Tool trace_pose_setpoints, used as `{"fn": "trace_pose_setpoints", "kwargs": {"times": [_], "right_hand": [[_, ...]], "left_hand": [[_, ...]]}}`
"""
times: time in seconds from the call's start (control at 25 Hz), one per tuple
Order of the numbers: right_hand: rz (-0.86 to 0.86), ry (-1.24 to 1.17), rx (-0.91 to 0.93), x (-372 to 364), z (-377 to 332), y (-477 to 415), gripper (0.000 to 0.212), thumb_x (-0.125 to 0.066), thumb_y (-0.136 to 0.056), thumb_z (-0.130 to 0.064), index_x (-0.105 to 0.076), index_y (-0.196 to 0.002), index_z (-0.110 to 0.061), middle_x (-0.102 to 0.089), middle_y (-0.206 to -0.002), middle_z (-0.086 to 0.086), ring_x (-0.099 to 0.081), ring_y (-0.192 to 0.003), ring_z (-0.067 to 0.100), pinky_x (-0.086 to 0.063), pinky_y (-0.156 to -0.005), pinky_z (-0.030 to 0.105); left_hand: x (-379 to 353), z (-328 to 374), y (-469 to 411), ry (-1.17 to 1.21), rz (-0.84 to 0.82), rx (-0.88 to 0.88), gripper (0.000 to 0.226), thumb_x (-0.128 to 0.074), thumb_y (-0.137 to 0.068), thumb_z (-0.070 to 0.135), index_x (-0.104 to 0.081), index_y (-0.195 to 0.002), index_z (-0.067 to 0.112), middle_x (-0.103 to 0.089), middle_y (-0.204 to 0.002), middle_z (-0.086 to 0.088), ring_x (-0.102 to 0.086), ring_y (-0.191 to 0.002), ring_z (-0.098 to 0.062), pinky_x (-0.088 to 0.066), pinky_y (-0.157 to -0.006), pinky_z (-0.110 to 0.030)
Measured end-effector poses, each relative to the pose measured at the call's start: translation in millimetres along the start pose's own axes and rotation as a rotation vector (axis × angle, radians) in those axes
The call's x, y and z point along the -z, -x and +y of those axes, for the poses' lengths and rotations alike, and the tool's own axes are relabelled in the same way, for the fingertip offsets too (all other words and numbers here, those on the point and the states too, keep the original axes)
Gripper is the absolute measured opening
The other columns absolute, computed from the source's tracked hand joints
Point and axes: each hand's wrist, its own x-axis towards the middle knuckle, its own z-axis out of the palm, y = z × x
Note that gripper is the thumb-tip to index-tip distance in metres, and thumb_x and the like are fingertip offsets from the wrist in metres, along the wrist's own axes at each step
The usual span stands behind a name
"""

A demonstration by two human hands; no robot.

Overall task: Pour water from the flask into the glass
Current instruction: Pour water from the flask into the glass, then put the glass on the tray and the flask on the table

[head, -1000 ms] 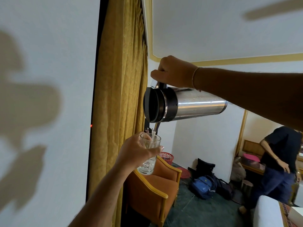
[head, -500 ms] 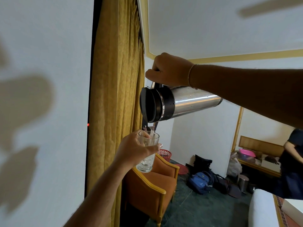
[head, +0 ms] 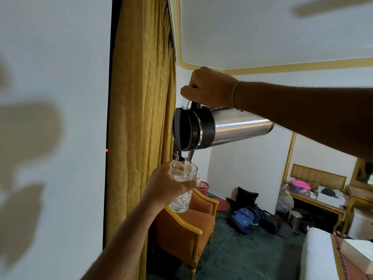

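A steel flask (head: 232, 128) with a black lid lies tipped nearly horizontal in mid-air, its lid toward the left. My right hand (head: 210, 87) grips its handle from above. A thin stream of water falls from the spout into a clear glass (head: 182, 188) directly below. My left hand (head: 167, 184) is wrapped around the glass and holds it upright, a little under the spout. Water stands in the glass.
A yellow curtain (head: 141, 118) hangs just left of the hands beside a white wall. Below stands an orange armchair (head: 187, 225). Bags, with a blue one (head: 244, 219) among them, lie on the green floor. A bench (head: 314, 201) with clutter stands right, a bed corner (head: 319, 255) bottom right.
The view has drifted so the hands sit slightly lower and left. A person at the right has passed out of view. Pouring continues and the water in the glass has risen.
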Motion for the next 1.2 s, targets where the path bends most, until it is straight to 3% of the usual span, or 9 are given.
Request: {"fn": "trace_pose_setpoints", "kwargs": {"times": [0.2, 0.44, 0.56, 0.64, 0.72, 0.84, 1.0, 1.12, 1.2], "right_hand": [[-0.015, -0.005, -0.033, -4, 2, 4, 0.053, -0.047, -0.096, -0.037, -0.034, -0.048, -0.018, -0.028, -0.043, -0.006, -0.022, -0.034, 0.010, -0.022, -0.040, 0.015], [-0.038, 0.006, -0.039, -6, -1, 8, 0.053, -0.047, -0.098, -0.035, -0.034, -0.048, -0.019, -0.029, -0.043, -0.007, -0.021, -0.037, 0.009, -0.025, -0.037, 0.015], [-0.035, 0.005, -0.052, -8, -1, 10, 0.052, -0.046, -0.097, -0.036, -0.034, -0.049, -0.019, -0.028, -0.043, -0.007, -0.021, -0.037, 0.009, -0.023, -0.038, 0.015], [-0.036, -0.007, -0.061, -10, -1, 13, 0.056, -0.044, -0.098, -0.044, -0.034, -0.048, -0.020, -0.029, -0.042, -0.009, -0.026, -0.031, 0.010, -0.024, -0.038, 0.014], [-0.039, -0.010, -0.063, -13, 0, 17, 0.065, -0.040, -0.097, -0.062, -0.034, -0.048, -0.021, -0.030, -0.037, -0.011, -0.033, -0.028, 0.008, -0.030, -0.039, 0.010], [0.000, -0.034, -0.128, -19, 7, 29, 0.072, -0.033, -0.091, -0.078, -0.034, -0.047, -0.021, -0.033, -0.031, -0.007, -0.032, -0.027, 0.008, -0.032, -0.041, 0.008], [0.165, -0.271, -0.316, -32, 22, 54, 0.073, -0.036, -0.093, -0.076, -0.033, -0.049, -0.017, -0.032, -0.043, -0.007, -0.026, -0.038, 0.011, -0.034, -0.054, 0.026], [0.363, -0.606, -0.481, -52, 32, 86, 0.082, -0.037, -0.088, -0.083, -0.045, -0.050, -0.010, -0.039, -0.040, -0.007, -0.033, -0.040, 0.016, -0.036, -0.056, 0.027], [0.443, -0.823, -0.621, -76, 40, 111, 0.084, -0.035, -0.083, -0.090, -0.051, -0.057, -0.011, -0.044, -0.050, 0.006, -0.038, -0.047, 0.020, -0.039, -0.058, 0.030]], "left_hand": [[1, 0, 1, 0.019, -0.004, -0.010, 0.059, -0.084, -0.068, 0.072, -0.066, -0.111, 0.036, -0.079, -0.118, 0.004, -0.075, -0.097, -0.012, -0.065, -0.077, -0.031], [0, 4, 1, 0.002, -0.037, -0.012, 0.046, -0.082, -0.067, 0.073, -0.057, -0.093, 0.045, -0.070, -0.143, -0.008, -0.076, -0.110, -0.022, -0.068, -0.078, -0.038], [-2, 2, 1, 0.013, -0.026, -0.013, 0.050, -0.081, -0.066, 0.075, -0.058, -0.096, 0.042, -0.072, -0.139, -0.005, -0.074, -0.107, -0.020, -0.067, -0.075, -0.032], [-4, 1, 1, 0.023, -0.023, -0.006, 0.065, -0.082, -0.065, 0.075, -0.064, -0.113, 0.034, -0.074, -0.134, -0.004, -0.074, -0.110, -0.022, -0.067, -0.082, -0.039], [-4, -1, 2, 0.038, -0.019, -0.006, 0.072, -0.086, -0.069, 0.070, -0.066, -0.123, 0.026, -0.078, -0.122, 0.001, -0.077, -0.102, -0.017, -0.066, -0.075, -0.028], [0, -3, 7, 0.091, -0.002, -0.030, 0.053, -0.089, -0.072, 0.062, -0.069, -0.111, 0.033, -0.078, -0.104, 0.013, -0.076, -0.090, -0.007, -0.057, -0.062, -0.011], [4, -6, 13, 0.128, 0.016, -0.040, 0.048, -0.089, -0.070, 0.063, -0.074, -0.105, 0.034, -0.081, -0.092, 0.017, -0.076, -0.085, 0.002, -0.056, -0.063, -0.011], [7, -11, 19, 0.124, 0.036, -0.041, 0.059, -0.086, -0.065, 0.075, -0.074, -0.106, 0.034, -0.081, -0.089, 0.019, -0.077, -0.082, 0.006, -0.057, -0.063, -0.011], [7, -18, 25, 0.095, 0.030, -0.045, 0.064, -0.081, -0.063, 0.083, -0.072, -0.106, 0.036, -0.081, -0.089, 0.021, -0.076, -0.080, 0.007, -0.061, -0.064, -0.018]]}}
